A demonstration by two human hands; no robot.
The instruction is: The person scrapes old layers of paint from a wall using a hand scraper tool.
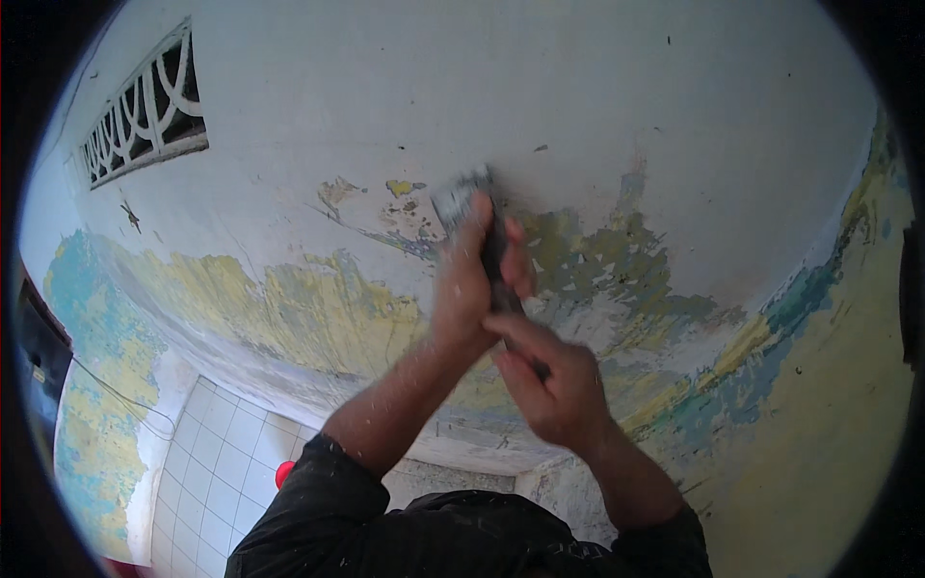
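Below the flat tool (449,204), dark sleeves (332,496) are seen nearest, flecked with pale specks, and part of the room is blocked by them. The lower end of its handle is gripped by the right hand (559,380); above that, the left hand (461,294) is closed around the tool, one finger laid along its pale head. The tool is held up at the wall (617,87) (contact cannot be told through the blur). Above the tool the wall is mostly whitish; below and right of it, yellow, olive and bluish patches (602,255) are exposed. Far right of it, a yellowish side wall (829,385) is met. Well below left, a red object (284,473) is partly hidden by a sleeve, beside floor tiles (217,443). Well up left of the tool, a white grille (151,106) is set into the wall.
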